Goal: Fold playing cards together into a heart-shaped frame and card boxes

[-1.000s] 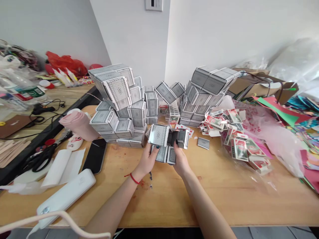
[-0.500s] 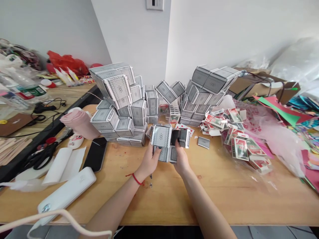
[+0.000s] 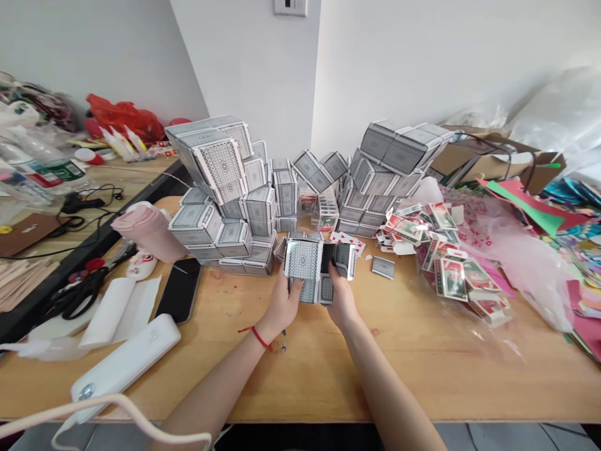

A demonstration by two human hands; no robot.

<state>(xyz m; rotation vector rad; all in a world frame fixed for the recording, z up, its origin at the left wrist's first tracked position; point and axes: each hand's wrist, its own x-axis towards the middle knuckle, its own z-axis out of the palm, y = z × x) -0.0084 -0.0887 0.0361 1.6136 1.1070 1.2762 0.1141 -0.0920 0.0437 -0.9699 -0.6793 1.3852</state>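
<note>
Card block [image 3: 303, 260] clasped from both sides

Nearest, a white power bank [image 3: 134, 360] lies left of the card block, its small marking unreadable. The left hand [image 3: 282, 307] and right hand [image 3: 344, 304] hold the block between them, both grips closed around its edges, thumbs toward the wearer. Left of the block is a black smartphone [image 3: 178, 291]; right of it, a loose grey-backed card [image 3: 383, 267]. Farther right sit red-and-white card boxes [image 3: 452, 279], lettering too small to read. Just behind the block lie red-suit playing cards [image 3: 347, 241]; beyond, a left stack [image 3: 223, 172] and right stack [image 3: 397, 150] of grey-patterned modules.
</note>
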